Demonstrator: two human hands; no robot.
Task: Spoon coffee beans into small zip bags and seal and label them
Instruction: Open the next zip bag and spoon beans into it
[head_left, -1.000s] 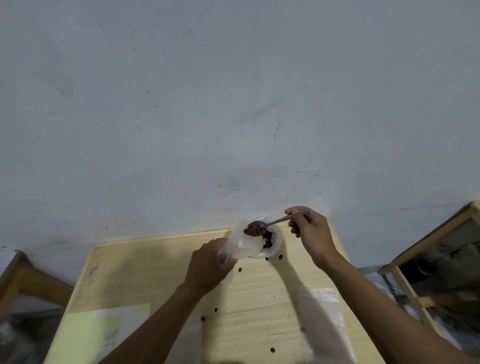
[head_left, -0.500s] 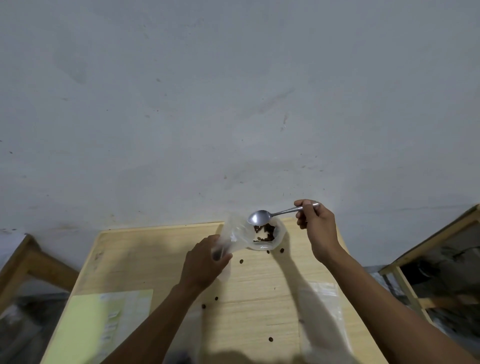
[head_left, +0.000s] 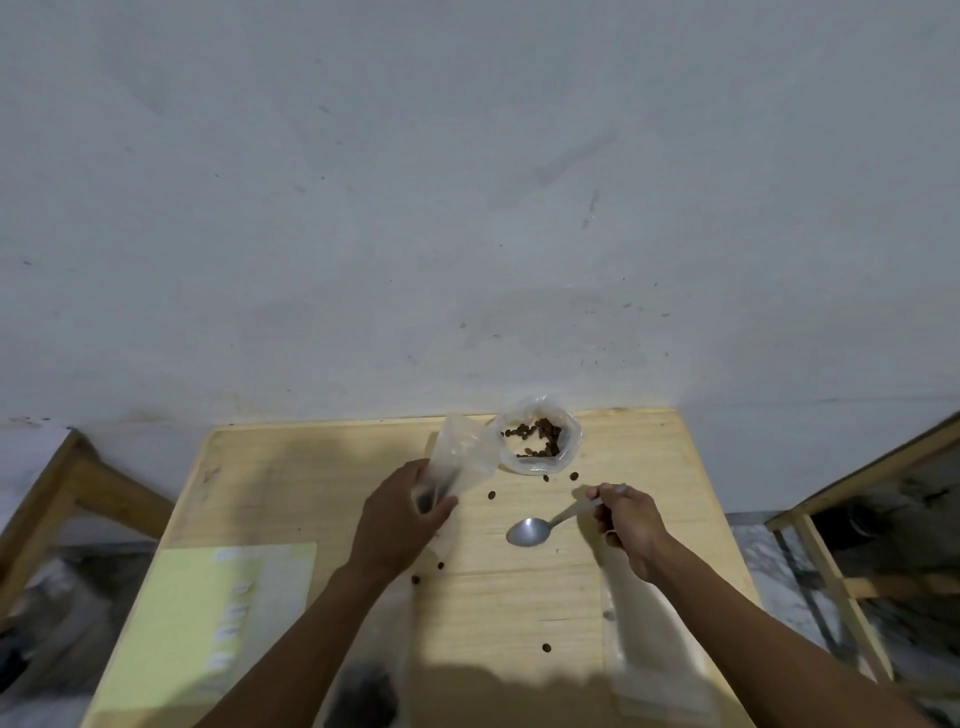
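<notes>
Coffee beans (head_left: 537, 439) are sitting in an open clear plastic bag (head_left: 569, 449) at the far edge of the wooden worktop (head_left: 322, 483), against a plain grey-white wall (head_left: 467, 208). Loose beans (head_left: 545, 647) are lying scattered across the worktop. A wooden frame (head_left: 62, 493) is standing off the left side, another wooden frame (head_left: 857, 499) off the right. A pale yellow sheet (head_left: 192, 623) with small white labels is lying at the near left; its writing is too blurred to read. The left hand (head_left: 400, 525) is gripping a small zip bag (head_left: 460, 457), fingers curled round its lower end, the bag angling up toward the bean bag and just beside it. The right hand (head_left: 631, 525) is pinching the handle of a metal spoon (head_left: 527, 531), fingers closed on it; the bowl is pointing left, low over the worktop, looking empty. Clear flat bags (head_left: 649, 665) are lying under the right forearm.
</notes>
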